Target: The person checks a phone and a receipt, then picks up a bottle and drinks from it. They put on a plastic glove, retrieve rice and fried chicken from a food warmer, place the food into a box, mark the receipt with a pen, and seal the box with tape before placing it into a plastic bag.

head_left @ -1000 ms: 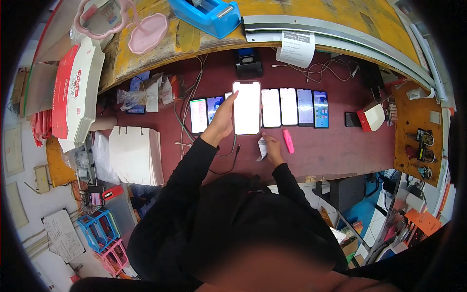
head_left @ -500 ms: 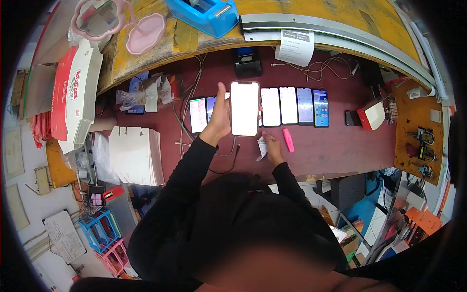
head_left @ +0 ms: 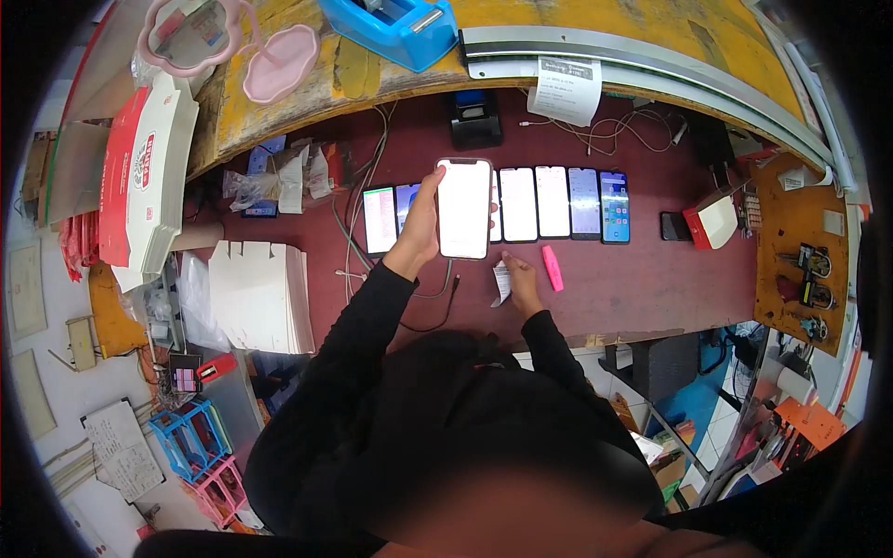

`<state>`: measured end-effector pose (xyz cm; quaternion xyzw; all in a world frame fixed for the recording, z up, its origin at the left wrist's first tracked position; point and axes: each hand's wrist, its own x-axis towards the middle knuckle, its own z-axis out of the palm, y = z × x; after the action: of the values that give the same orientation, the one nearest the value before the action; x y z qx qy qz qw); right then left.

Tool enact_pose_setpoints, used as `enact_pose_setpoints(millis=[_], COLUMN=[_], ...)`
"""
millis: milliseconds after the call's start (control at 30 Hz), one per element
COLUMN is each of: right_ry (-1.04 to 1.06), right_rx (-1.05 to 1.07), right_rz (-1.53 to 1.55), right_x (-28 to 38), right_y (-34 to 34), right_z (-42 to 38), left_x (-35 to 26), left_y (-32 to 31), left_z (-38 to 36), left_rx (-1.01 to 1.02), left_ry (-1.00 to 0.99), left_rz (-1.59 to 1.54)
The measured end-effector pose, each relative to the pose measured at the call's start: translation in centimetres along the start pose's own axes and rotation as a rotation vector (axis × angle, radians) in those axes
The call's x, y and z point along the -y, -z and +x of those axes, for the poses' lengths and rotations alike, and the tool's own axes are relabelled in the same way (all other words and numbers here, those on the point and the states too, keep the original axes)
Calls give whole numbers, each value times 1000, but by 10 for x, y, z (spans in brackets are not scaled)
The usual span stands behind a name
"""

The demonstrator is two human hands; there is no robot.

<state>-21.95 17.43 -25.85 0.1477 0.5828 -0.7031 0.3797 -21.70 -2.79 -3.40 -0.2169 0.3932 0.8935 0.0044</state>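
Note:
My left hand is wrapped round a smartphone with a bright white screen, its thumb lying over the upper left of the screen. Between the fingers of my right hand is a small printed paper slip, low over the desk. Just right of that hand lies a pink highlighter. Behind the held phone runs a row of several lit phones, among them a white-screened phone and a blue-screened phone. The held phone hides part of the row.
A stack of white card and a charging cable lie on the dark red desk. At the back stands a small black printer. The yellow shelf overhangs the far edge, bearing a blue tape dispenser.
My left thumb has moved from beside the phone onto its screen. The held phone has shifted slightly left. My right hand keeps the slip in about the same place.

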Motion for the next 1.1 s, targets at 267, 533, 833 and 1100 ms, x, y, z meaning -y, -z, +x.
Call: enact_pose_setpoints(millis=[267,533,833,1100], right_ry=[-4,1,5,7], right_rx=[24,20,22,16], right_rz=[-3,11,-41,-14], right_x=[-4,-5,-3,-5], right_y=[3,3,4,4], right_z=[3,2,3,3], left_x=[-4,-18,-9,-5], left_y=[-6,-21,-1,1], left_z=[-10,-23,-29,-30], left_rx=[80,257,400,405], left_ry=[6,-8,-94,-135], left_rz=[-27,-123,-52,103])
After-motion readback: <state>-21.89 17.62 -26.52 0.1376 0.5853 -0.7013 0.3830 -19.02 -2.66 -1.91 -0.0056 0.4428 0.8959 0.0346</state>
